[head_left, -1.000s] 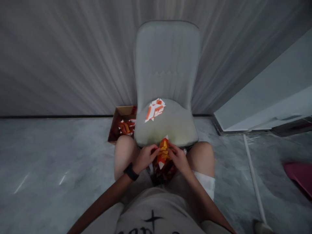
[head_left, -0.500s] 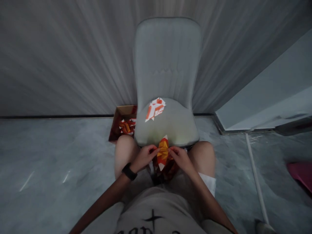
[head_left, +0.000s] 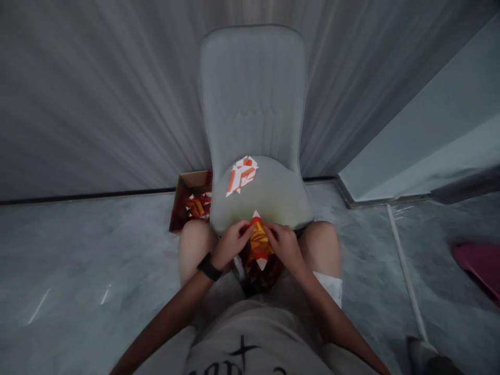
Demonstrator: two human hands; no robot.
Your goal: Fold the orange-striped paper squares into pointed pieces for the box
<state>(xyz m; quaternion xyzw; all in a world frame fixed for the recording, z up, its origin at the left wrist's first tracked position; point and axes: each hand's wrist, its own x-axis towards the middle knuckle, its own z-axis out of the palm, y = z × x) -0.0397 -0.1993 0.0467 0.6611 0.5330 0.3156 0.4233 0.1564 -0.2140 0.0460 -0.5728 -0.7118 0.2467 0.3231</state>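
Both my hands pinch a small folded paper piece (head_left: 258, 240), orange, yellow and white, at the front edge of a grey chair seat (head_left: 273, 200). My left hand (head_left: 230, 242), with a black band on the wrist, grips its left side. My right hand (head_left: 283, 244) grips its right side. More dark orange paper (head_left: 262, 275) lies in my lap under the hands, between my bare knees. A flat orange-and-white folded paper (head_left: 240, 174) rests farther back on the seat.
A cardboard box (head_left: 186, 194) with more orange folded pieces stands on the floor left of the chair. A grey curtain hangs behind. A white pole (head_left: 406, 276) lies on the floor at right, beside a pink object (head_left: 478, 268).
The view has shifted a little, so chair and hands sit slightly left. My hands have closed in on the paper piece and it looks more spread between them.
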